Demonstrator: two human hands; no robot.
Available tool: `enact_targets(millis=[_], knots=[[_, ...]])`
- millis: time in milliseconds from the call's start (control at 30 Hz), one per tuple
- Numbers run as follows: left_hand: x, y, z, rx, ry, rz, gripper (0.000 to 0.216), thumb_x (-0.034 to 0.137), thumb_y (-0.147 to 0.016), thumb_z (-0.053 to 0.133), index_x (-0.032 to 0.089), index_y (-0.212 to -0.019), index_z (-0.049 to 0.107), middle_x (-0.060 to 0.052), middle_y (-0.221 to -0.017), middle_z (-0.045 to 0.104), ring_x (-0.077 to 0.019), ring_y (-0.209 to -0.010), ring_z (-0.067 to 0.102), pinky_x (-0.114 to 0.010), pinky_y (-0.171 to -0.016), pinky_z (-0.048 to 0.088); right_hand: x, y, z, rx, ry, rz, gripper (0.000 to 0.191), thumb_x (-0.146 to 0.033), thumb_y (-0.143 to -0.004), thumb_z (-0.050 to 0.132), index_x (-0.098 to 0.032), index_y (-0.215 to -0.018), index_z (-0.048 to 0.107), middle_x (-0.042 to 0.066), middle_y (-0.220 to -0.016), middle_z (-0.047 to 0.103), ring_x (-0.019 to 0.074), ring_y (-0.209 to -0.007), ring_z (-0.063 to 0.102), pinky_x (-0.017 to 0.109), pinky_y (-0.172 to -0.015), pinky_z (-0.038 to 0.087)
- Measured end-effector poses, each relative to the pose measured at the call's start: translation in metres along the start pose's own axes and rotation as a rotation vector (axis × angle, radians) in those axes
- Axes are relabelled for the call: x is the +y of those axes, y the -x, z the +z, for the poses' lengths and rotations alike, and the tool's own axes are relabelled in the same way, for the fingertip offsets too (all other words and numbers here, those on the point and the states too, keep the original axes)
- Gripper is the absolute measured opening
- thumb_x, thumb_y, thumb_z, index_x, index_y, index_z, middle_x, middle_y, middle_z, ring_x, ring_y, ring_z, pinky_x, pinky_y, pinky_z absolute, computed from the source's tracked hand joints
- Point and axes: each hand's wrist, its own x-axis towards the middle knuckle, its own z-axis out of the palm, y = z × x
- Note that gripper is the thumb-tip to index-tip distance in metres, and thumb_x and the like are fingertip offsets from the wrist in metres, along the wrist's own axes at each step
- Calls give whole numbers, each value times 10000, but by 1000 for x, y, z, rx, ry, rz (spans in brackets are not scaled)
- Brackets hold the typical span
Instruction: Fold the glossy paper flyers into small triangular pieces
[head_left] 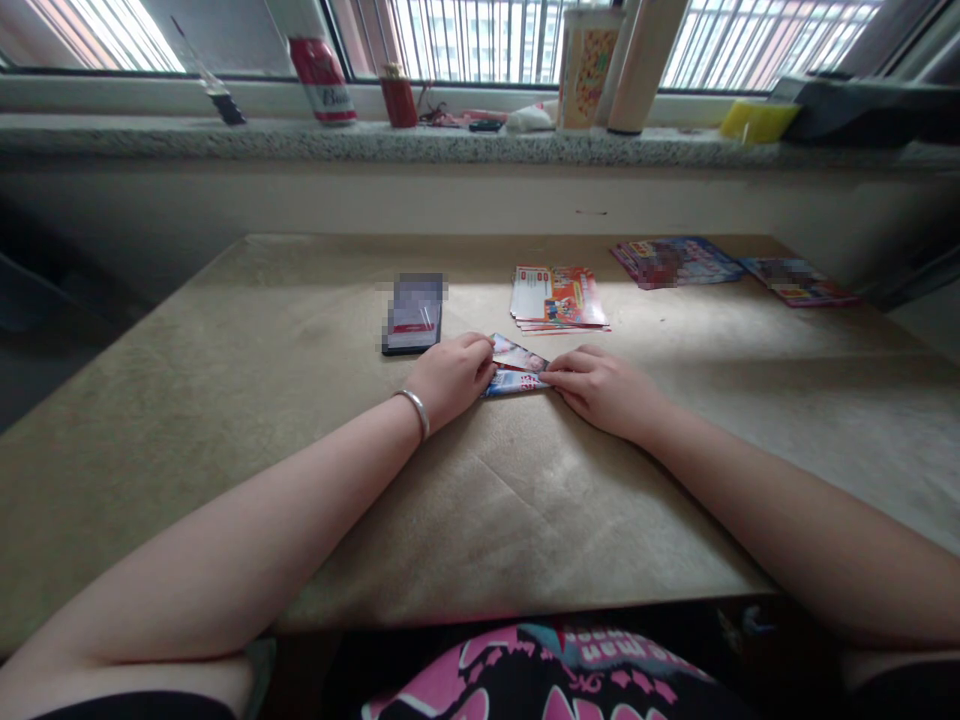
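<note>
A folded piece of printed paper [516,381], blue, white and red, lies on the table between my two hands. Its left end is gripped by my left hand [455,372], whose fingers are bent over the edge; a silver bracelet circles that wrist. At the paper's right, pointed end, the fingertips of my right hand [600,388] pinch it together. The parts of the paper beneath the fingers are hidden. Just behind my left hand lies a dark phone [415,315] with its screen lit. Beyond the paper rests a stack of orange-and-white printed leaflets [559,298].
More colourful leaflets [701,262] lie at the back right of the tan-covered table [225,420], with another small pile [799,282] beside them. On the stone windowsill [465,146] stand a red can [322,82], a red bottle [399,97] and a patterned tub [587,70].
</note>
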Motion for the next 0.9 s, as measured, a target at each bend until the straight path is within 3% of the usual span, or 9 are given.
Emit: enact_targets(millis=[533,767,900], knots=[[-2,-3,-1,-12,-22,-36,127,210,-868,535,154,-883,648,-71,-911,678,-194,-825,623,-300,-755,495,-2,1,-1,13,4,35,260,-186,-926,500,-182,-1066,720,68,-1057,731,210,-944,644,350,-838,529],[-6,1,0,3,115,141,254,239,-926,454,179,-962,699,-65,-1042,701,-196,-1004,624,-359,-936,492,-2,0,-2,18,-3,14,272,-182,-930,489,-172,-1065,725,77,-1044,730,209,-935,640,354,-847,533],[0,5,-4,-52,141,244,275,305,-930,470,170,-1059,672,-82,-1133,668,-197,-1072,609,-359,-970,491,3,2,-2,21,6,3,279,-184,-936,478,-189,-1078,719,71,-1051,729,201,-942,638,346,-846,528]])
